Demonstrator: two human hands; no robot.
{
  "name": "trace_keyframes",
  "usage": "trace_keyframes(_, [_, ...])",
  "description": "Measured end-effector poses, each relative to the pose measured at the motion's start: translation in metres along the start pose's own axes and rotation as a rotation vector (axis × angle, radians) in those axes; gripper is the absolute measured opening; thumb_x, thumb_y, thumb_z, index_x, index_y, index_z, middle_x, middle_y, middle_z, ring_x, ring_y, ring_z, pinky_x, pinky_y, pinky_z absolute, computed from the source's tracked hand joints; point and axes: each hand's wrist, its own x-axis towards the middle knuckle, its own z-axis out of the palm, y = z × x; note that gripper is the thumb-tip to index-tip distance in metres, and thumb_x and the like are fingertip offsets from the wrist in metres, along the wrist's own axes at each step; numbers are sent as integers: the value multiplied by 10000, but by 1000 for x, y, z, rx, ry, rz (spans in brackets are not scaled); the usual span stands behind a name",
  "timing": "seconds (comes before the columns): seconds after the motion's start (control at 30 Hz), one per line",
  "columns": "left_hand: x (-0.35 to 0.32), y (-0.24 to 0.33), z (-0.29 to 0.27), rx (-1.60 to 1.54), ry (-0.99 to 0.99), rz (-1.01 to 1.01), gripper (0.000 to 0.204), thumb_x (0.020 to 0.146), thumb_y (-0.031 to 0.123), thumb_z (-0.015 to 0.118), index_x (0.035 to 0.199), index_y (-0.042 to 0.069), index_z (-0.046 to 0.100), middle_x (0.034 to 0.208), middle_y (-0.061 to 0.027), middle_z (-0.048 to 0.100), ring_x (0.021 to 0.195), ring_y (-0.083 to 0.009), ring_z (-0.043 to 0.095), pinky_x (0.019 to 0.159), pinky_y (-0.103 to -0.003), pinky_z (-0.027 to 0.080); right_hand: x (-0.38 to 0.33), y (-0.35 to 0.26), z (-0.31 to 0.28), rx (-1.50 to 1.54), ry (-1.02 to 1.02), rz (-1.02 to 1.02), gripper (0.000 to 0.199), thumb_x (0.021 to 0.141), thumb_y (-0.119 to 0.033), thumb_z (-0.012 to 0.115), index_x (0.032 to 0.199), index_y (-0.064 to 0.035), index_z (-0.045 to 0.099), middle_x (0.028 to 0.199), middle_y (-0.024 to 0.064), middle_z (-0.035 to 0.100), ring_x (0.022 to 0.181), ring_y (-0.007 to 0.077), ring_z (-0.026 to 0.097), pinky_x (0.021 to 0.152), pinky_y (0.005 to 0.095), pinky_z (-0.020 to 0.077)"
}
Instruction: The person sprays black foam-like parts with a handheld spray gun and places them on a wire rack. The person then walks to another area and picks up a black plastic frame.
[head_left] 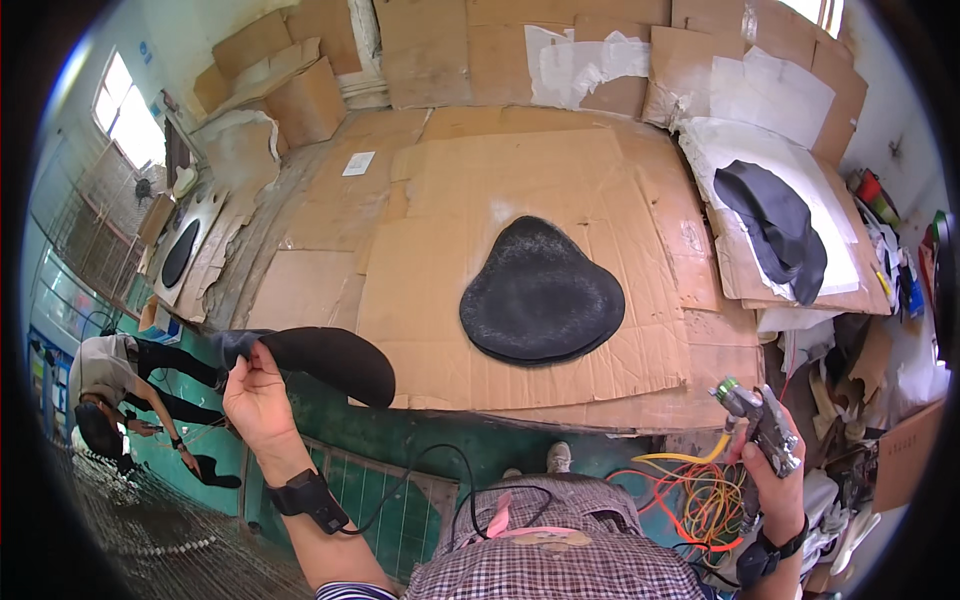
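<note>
Broadly, a tabletop (415,300) covered in overlapping cardboard fills the middle of the view. Past its near left corner, a co-worker (112,365) bends forward, one hand at a dark flat piece. At the right end, a crumpled black cloth (775,225) rests on a white sheet (825,210). The left hand (260,405) holds up a long black piece (335,360) that shows across the tabletop's near left edge; whether they touch I cannot tell. Its fingers are pinched tight on the piece's left end. Right of centre, a three-lobed black pad (540,300) lies flat, its wide side toward the person. Orange and yellow hoses (705,490) tangle below the near right corner. Above them, the right hand (778,475) has its fingers curled around a metal spray gun (768,425) with a green part; whether its trigger is pressed, I cannot tell. Each wrist wears a dark band (308,500).
</note>
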Motion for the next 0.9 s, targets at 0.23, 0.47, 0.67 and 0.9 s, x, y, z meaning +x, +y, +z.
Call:
trace_keyframes(0.23, [6, -16, -1, -8, 67, -24, 205, 800, -99, 475, 1003, -104, 505, 995, -182, 585, 929, -286, 587, 924, -404, 493, -34, -8, -21, -20, -101, 98, 578, 768, -138, 678, 1253, 53, 427, 895, 77, 598, 726, 114, 561, 673, 259, 478])
trace_keyframes(0.47, [5, -30, 7, -61, 17, -79, 230, 798, -96, 458, 1025, -113, 493, 1015, -194, 582, 956, -297, 581, 925, -405, 490, -13, -13, 6, 99, -91, 50, 621, 759, -212, 724, 1242, 46, 428, 860, 83, 603, 716, 124, 574, 664, 268, 479])
trace_keyframes(0.67, [-3, -23, 8, -36, -6, -77, 246, 797, -85, 445, 1038, -121, 483, 1057, -202, 575, 997, -301, 571, 933, -404, 482, -14, -6, -17, -62, -199, 110, 624, 743, -234, 732, 1226, 36, 442, 793, 65, 596, 694, 127, 588, 641, 256, 486])
trace_keyframes(0.9, [-3, -36, -3, -84, -13, -101, 196, 815, -48, 462, 995, -112, 510, 980, -197, 598, 920, -275, 590, 883, -377, 501, 10, -15, 0, 50, -123, 46, 546, 778, -151, 697, 1228, 37, 450, 813, 56, 585, 742, 124, 574, 663, 251, 473])
